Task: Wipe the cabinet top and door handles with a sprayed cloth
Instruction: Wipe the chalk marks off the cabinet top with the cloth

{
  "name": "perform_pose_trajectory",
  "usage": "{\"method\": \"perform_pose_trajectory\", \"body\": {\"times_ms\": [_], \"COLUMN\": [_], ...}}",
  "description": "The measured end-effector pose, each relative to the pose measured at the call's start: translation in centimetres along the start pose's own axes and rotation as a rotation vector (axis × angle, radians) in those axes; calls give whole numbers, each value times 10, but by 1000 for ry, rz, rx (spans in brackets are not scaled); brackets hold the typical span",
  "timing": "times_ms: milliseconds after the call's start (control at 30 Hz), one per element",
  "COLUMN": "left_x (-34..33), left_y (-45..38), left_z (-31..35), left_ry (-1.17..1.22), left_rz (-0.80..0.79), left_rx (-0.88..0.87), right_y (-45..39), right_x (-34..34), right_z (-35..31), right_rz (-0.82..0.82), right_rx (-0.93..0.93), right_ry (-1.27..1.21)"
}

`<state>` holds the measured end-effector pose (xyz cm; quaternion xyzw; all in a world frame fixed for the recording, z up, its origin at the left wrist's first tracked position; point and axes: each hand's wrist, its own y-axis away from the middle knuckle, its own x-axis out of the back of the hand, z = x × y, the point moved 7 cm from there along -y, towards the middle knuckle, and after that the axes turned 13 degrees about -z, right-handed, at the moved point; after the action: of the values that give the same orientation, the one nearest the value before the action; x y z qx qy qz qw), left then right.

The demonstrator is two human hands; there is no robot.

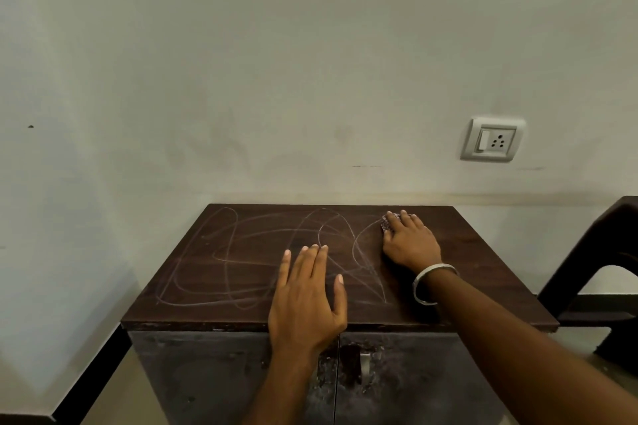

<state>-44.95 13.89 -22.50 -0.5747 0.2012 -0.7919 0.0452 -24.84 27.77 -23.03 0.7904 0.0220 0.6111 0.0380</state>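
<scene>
Most of the cloth (387, 222) lies hidden under the right hand (411, 241), with only a small dark patch showing beside the fingers, so its full shape cannot be told. The left hand (307, 300) and its wrist cover the top of the seam between the two cabinet doors (407, 383), hiding any left door handle, while the right door handle (365, 363) shows only as a small, dim metal strip; the doors themselves are cut off by the bottom edge. The dark chair (600, 272) at the right is cut by the frame's right edge, and both forearms run out of the bottom.
</scene>
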Motion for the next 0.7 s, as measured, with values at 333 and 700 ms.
{"method": "perform_pose_trajectory", "body": {"times_ms": [333, 700], "left_x": [2, 0], "left_y": [1, 0], "left_z": [-1, -1], "left_ry": [23, 65], "left_rz": [16, 17], "left_rx": [-8, -2], "right_y": [-10, -18], "right_x": [2, 16], "right_z": [4, 10], "right_rz": [-9, 40], "right_rx": [36, -12], "right_ry": [-11, -105]}}
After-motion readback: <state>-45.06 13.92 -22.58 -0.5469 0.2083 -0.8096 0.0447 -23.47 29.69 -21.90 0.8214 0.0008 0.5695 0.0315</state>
